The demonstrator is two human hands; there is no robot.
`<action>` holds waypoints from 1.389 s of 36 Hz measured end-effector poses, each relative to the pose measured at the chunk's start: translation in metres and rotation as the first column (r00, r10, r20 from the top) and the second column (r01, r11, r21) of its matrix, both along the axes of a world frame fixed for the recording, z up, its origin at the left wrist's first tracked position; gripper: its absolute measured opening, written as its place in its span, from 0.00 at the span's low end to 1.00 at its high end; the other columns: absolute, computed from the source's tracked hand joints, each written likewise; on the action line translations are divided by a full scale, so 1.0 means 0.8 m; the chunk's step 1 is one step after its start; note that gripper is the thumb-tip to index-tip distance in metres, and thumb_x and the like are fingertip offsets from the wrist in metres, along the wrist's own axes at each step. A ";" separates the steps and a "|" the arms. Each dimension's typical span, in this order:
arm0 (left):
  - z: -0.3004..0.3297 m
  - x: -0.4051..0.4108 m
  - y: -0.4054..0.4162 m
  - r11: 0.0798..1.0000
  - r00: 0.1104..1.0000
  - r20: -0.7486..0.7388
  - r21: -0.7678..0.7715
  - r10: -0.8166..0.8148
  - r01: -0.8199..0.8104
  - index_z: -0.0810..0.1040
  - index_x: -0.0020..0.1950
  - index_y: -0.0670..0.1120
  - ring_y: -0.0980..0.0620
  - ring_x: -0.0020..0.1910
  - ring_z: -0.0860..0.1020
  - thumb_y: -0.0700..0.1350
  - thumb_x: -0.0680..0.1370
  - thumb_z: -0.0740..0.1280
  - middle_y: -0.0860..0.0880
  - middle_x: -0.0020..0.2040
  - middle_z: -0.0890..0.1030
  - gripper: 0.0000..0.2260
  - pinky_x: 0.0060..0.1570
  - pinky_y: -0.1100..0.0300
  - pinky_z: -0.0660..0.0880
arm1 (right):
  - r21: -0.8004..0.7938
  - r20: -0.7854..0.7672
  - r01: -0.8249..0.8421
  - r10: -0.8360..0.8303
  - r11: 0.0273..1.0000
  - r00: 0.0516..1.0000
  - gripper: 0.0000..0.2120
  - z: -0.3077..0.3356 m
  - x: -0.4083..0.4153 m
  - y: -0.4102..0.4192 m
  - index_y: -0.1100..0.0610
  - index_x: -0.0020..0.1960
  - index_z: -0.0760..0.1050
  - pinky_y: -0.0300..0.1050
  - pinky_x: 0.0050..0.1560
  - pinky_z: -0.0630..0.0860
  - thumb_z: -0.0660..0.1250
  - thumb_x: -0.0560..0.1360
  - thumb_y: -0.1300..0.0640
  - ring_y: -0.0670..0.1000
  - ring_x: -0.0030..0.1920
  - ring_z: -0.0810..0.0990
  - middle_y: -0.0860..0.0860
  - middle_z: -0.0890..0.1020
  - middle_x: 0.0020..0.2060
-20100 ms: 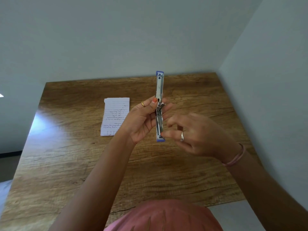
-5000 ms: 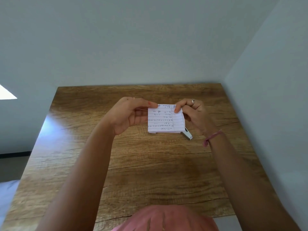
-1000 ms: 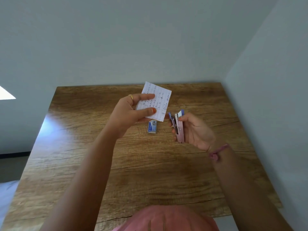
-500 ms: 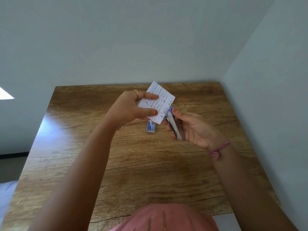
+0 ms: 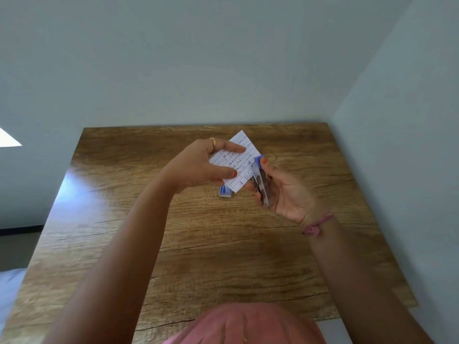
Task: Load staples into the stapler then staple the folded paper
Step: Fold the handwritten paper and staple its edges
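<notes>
Head camera looks down over my two forearms to a brown wood-grain tabletop [image 5: 198,244] set into a corner of pale grey-green walls [image 5: 223,58]. My left hand [image 5: 198,165], with a gold ring [image 5: 213,142] on one finger, is raised above the table and pinches a small folded sheet of white lined paper with handwriting on it [image 5: 239,162]; the thumb lies across the near face and the other fingers curl behind the far edge, so the sheet stands tilted, one corner pointing away from me. My right hand [image 5: 285,194], a pink thread bracelet [image 5: 316,224] around its wrist, grips a slim silver metal stapler with a blue plastic tip [image 5: 260,182]; the fingers wrap its body from below and the thumb, its nail painted orange, presses on the blue end. That front end of the stapler meets the right-hand edge of the folded paper, and both are held in the air, well above the wood (whether the paper's edge actually sits between the stapler's arms I cannot tell, since the spot is blurred and partly hidden by my thumb). Below the paper, lying flat on the tabletop and partly covered from view by the sheet's lower corner, is a small blue and white cardboard staple box [image 5: 225,192]. At the bottom edge of the view is a fold of my pink clothing [image 5: 248,324].
</notes>
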State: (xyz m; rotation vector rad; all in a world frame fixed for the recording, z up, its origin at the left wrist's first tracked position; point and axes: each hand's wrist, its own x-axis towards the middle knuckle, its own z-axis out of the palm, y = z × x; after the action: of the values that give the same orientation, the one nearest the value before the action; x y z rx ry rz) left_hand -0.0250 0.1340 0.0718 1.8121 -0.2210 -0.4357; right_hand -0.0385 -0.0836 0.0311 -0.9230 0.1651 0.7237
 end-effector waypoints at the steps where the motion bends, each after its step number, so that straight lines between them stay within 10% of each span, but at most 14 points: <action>1: 0.000 0.000 0.000 1.000 1.000 0.000 -0.001 0.000 0.000 0.82 0.53 0.59 0.53 0.41 0.85 0.35 0.71 0.75 0.49 0.51 0.83 0.20 0.35 0.65 0.78 | -0.012 0.007 -0.016 0.016 1.000 1.000 0.20 -0.001 -0.001 0.001 0.60 0.58 0.78 0.42 0.34 0.81 0.73 0.71 0.51 0.52 0.40 0.85 0.59 0.84 0.47; 19: -0.004 0.005 0.004 1.000 1.000 0.002 0.003 -0.010 0.010 0.82 0.53 0.57 0.53 0.41 0.85 0.36 0.71 0.75 0.50 0.52 0.82 0.18 0.35 0.65 0.79 | -0.152 -0.004 -0.053 0.053 0.987 0.999 0.08 0.004 -0.010 0.018 0.58 0.43 0.85 0.44 0.39 0.81 0.74 0.66 0.55 0.51 0.38 0.84 0.57 0.86 0.42; 27: -0.006 0.000 0.005 0.993 0.997 0.049 -0.106 0.060 -0.055 0.68 0.70 0.62 0.51 0.44 0.85 0.42 0.72 0.75 0.50 0.54 0.82 0.31 0.34 0.61 0.80 | -0.147 0.020 0.000 0.003 0.989 1.000 0.17 0.006 -0.014 0.027 0.62 0.54 0.78 0.40 0.36 0.81 0.72 0.67 0.56 0.49 0.36 0.84 0.55 0.86 0.40; 34: -0.047 -0.037 -0.027 0.832 0.941 -0.188 -0.441 0.282 -0.337 0.76 0.62 0.48 0.47 0.55 0.83 0.59 0.66 0.76 0.49 0.54 0.84 0.29 0.52 0.54 0.79 | -0.096 0.067 0.100 -0.094 0.990 0.993 0.18 0.008 -0.010 0.030 0.61 0.55 0.79 0.42 0.40 0.82 0.72 0.67 0.56 0.48 0.39 0.84 0.55 0.85 0.43; 50: -0.056 -0.059 -0.090 0.644 0.864 -0.305 -0.578 0.400 -0.501 0.81 0.58 0.45 0.46 0.56 0.82 0.47 0.69 0.74 0.45 0.54 0.85 0.18 0.56 0.49 0.78 | -0.195 0.191 0.161 -0.123 0.968 0.974 0.06 0.013 -0.010 0.045 0.52 0.42 0.85 0.37 0.26 0.69 0.72 0.68 0.52 0.47 0.34 0.77 0.51 0.85 0.40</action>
State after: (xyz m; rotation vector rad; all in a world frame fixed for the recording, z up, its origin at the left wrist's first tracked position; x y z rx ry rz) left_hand -0.0725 0.0620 0.0268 1.0772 0.1867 -0.0998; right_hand -0.0464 -0.0475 0.0411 -1.1594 0.1502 0.4933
